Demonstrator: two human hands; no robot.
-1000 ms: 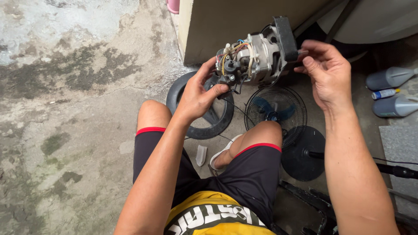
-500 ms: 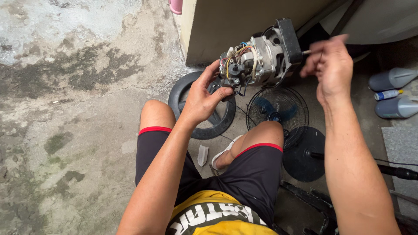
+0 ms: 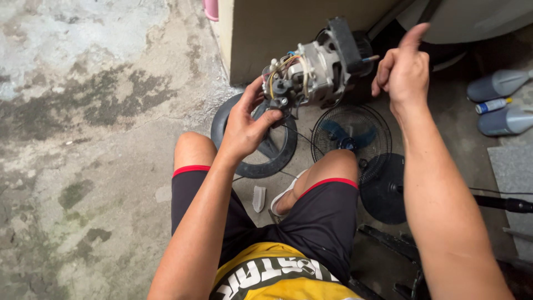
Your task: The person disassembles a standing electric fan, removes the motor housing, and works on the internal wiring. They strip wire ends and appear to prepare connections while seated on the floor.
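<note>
— So, where are your fingers?
— My left hand (image 3: 247, 125) grips the bare fan motor (image 3: 311, 69), held up over my knees; my right hand (image 3: 404, 69) is loosely curled beside its shaft, holding nothing.
— Progress?
— Stripped, I'd say: grille (image 3: 351, 133) and base (image 3: 383, 189) lie on the floor.
</note>
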